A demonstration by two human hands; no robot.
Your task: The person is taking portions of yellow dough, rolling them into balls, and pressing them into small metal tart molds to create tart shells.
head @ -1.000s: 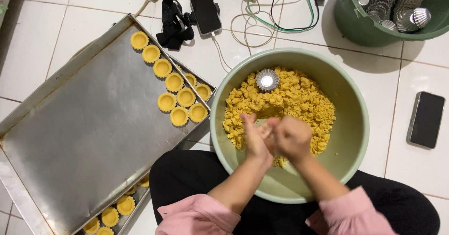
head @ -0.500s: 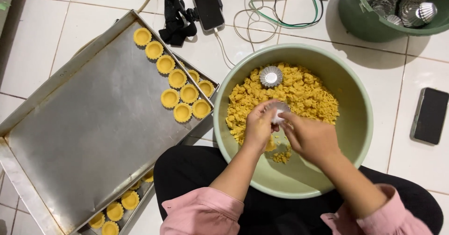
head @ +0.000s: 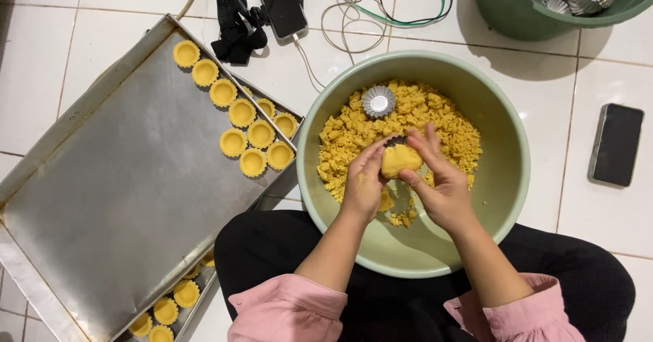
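Both hands (head: pixel 408 178) press a smooth yellow dough lump (head: pixel 400 159).

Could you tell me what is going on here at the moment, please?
A person sits on a tiled floor over a pale green bowl of crumbly yellow dough. The left hand and right hand together press a lump of dough into a small fluted tin. Another empty tin lies on the crumbs. A metal tray beside them holds filled tart shells.

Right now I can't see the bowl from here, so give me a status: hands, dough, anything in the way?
Left hand and right hand both pressing dough lump over green bowl. Empty tin mould lies on crumbs. Nothing obstructing.
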